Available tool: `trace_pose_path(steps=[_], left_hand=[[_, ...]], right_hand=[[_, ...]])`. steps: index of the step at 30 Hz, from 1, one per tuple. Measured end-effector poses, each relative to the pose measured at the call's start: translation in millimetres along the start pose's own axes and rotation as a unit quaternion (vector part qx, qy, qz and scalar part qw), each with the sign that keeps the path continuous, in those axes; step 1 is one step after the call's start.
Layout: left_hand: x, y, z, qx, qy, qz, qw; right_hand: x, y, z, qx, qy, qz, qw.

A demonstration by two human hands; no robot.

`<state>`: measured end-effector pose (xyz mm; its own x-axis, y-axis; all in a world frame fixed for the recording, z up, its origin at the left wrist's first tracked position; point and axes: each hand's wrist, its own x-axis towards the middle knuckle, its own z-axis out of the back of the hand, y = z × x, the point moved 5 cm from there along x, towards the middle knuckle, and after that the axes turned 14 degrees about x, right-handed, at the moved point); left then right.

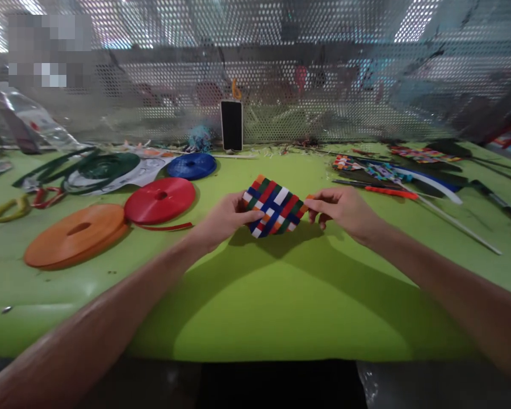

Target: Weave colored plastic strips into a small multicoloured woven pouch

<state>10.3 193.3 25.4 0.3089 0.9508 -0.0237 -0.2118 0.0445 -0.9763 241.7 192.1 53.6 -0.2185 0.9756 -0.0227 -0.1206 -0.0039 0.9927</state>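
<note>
The left hand (227, 218) pinched the weave (280, 207) by its left end, thumb across the top face. The weave was above the worktop (281, 312), inward from the middle of its near edge, between the hands, its longer axis roughly left to right. The right hand (343, 210), covering less of it, had its fingertips closed on the right corner.

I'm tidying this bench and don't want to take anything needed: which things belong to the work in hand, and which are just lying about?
Belongs:
woven piece, held by the left hand and right hand
likely the orange coil, red coil, blue coil and green coil, matching its colours

Apparently just lying about:
clear bottle
dark upright slab, perhaps a phone
</note>
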Motion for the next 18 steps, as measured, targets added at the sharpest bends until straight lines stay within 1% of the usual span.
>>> trace_pose_path(steps=[3,8,9,10,11,12,13,14,15,16,17,18], left_hand=[[-1,-3,-1.0,-0.015,-0.002,0.001,1.000],[-2,-5,0.4,-0.017,-0.007,-0.001,1.000],[-2,-5,2.9,0.004,-0.020,0.001,1.000],[-2,-6,7.0,0.046,-0.051,-0.003,0.998],[-3,-8,11.7,0.110,-0.098,-0.022,0.989],[-6,-14,15.1,0.192,-0.153,-0.059,0.967],[-10,-21,14.9,0.279,-0.203,-0.116,0.931],[-15,-30,9.3,0.355,-0.234,-0.186,0.886],[-21,-36,-1.2,0.418,-0.238,-0.261,0.837],[-24,-40,-15.2,0.460,-0.208,-0.327,0.799],[-27,-40,-30.7,0.488,-0.154,-0.381,0.771],[-27,-37,-45.5,0.523,-0.094,-0.407,0.743]], right_hand=[[-1,-1,2,-0.068,-0.002,-0.004,0.998],[-5,5,2,-0.126,-0.035,0.043,0.990],[-6,6,2,-0.134,-0.043,0.048,0.989],[-6,6,1,-0.141,-0.052,0.046,0.988],[-6,6,1,-0.146,-0.059,0.038,0.987],[-6,5,0,-0.148,-0.065,0.025,0.986],[-5,2,-1,-0.151,-0.069,0.009,0.986],[-4,0,-1,-0.158,-0.070,-0.006,0.985],[-3,-4,-1,-0.172,-0.070,-0.017,0.983],[-1,-7,-1,-0.189,-0.068,-0.023,0.979],[0,-10,-1,-0.209,-0.066,-0.024,0.975],[2,-12,-1,-0.226,-0.066,-0.019,0.972]])
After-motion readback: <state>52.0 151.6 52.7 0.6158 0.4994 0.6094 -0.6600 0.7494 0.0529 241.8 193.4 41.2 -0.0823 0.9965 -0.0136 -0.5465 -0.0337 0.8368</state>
